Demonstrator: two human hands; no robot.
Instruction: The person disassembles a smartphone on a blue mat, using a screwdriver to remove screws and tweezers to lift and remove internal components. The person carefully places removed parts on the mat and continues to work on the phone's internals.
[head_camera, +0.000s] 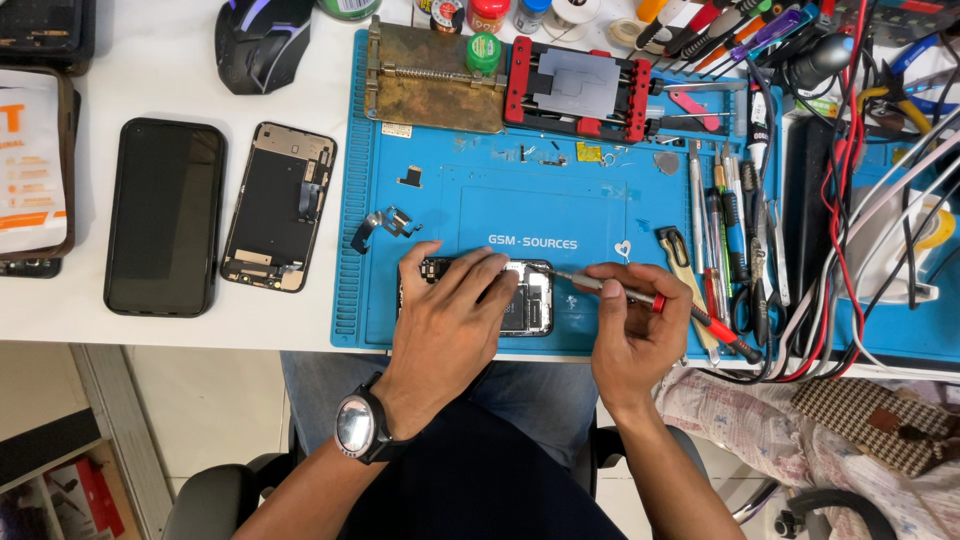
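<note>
Opened phone (520, 298) | left hand (447, 318) fingers flat on it | right hand (632, 330) pinching screwdriver (612, 290)

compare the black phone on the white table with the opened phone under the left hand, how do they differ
The black phone lies whole and untouched on the white table; the opened phone lies on the blue mat, its insides showing. The left hand presses on it while the right hand points a screwdriver at it. Both lie flat.
</note>
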